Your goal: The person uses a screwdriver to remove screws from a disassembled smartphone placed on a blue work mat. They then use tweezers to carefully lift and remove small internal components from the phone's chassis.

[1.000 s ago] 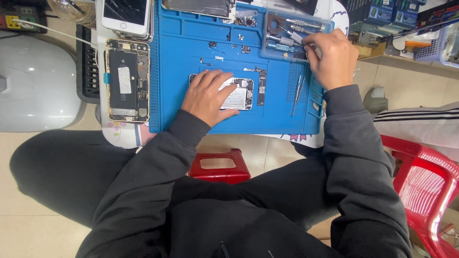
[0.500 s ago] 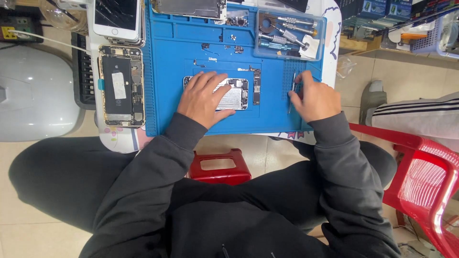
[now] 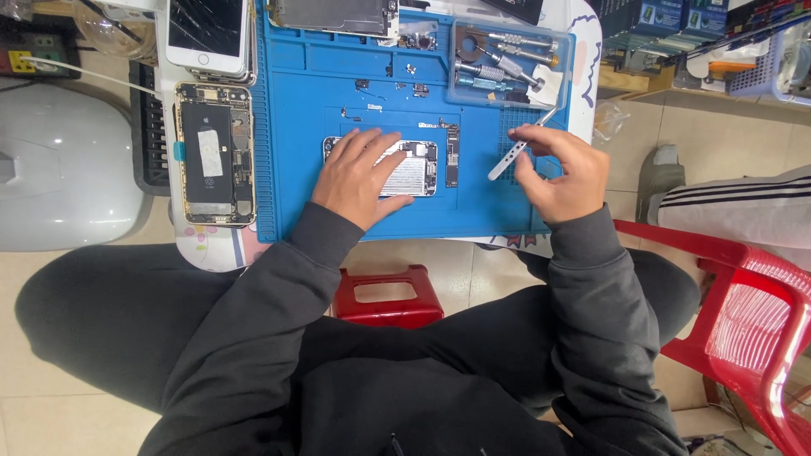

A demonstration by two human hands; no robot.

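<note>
Left hand (image 3: pixel 361 176) lies spread, pinning the opened phone (image 3: pixel 416 167); right hand (image 3: pixel 559 169) pinches tweezers (image 3: pixel 517 149). Best keep that press flat and steady.

One head-worn camera looks steeply down, fairly near, over the blue mat (image 3: pixel 355 93) and lap.

Beige tile floor (image 3: pixel 51 338), red plastic stool (image 3: pixel 387 297) under white tabletop (image 3: pixel 211 253), red plastic chair (image 3: pixel 743 321) right (even light).

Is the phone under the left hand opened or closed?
Opened: the phone on the blue mat shows bare internal parts, no cover, beside the left hand.
</note>
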